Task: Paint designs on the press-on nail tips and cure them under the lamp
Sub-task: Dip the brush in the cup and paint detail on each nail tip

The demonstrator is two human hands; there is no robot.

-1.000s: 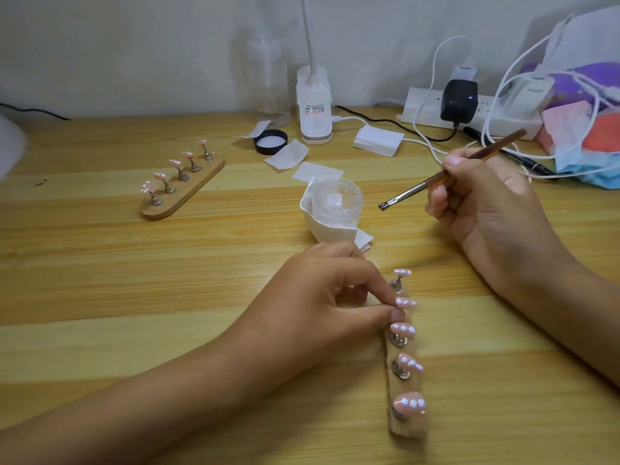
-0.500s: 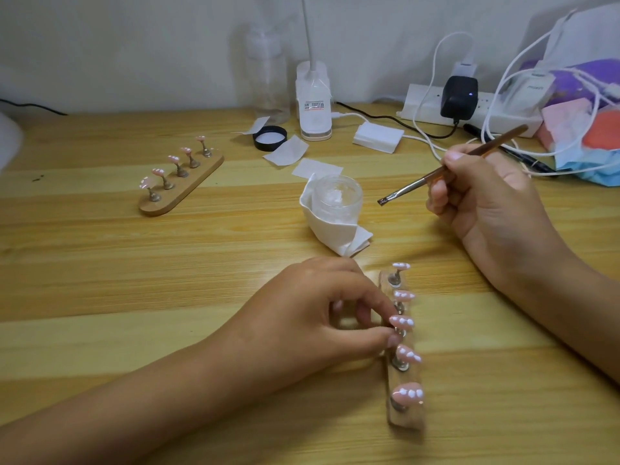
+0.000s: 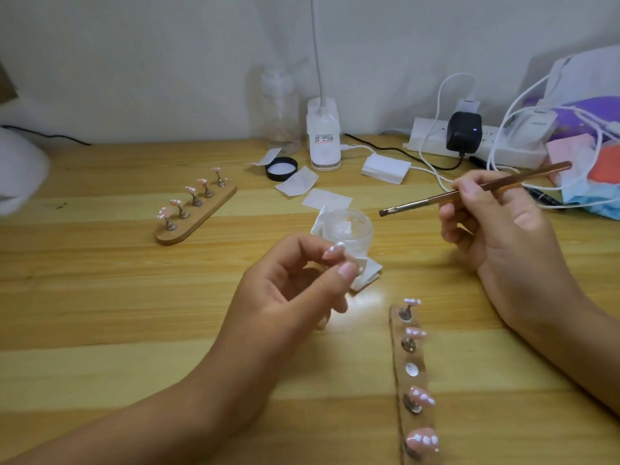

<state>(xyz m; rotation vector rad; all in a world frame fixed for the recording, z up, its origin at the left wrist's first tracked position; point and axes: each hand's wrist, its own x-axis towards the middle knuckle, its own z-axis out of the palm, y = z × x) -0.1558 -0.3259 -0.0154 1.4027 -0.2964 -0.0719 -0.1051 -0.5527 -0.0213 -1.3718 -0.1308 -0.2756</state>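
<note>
Four white-dotted pink nail tips (image 3: 421,397) now stand on the near holder strip (image 3: 399,359), at 5 o'clock in our view, where half a second ago there were five; the middle magnet socket (image 3: 411,369) shows bare. Our left hand (image 3: 288,290) has come up off the strip and pinches the lifted nail tip (image 3: 333,252) on its peg between thumb and fingertips, raised just in front of the clear gel jar (image 3: 349,229), which stands at 12 o'clock from the hand. Our right hand (image 3: 496,229) has barely moved; it grips the flat brush (image 3: 469,191) like a pen, bristles pointing toward 8 o'clock, apart from both jar and tip. We judge that the picking-up is done and the painting of this one tip comes next, probably after loading the brush at the jar. The far holder strip (image 3: 201,220), at 10 o'clock, carries five tips untouched; curing is not yet begun for the tip in hand.
</note>
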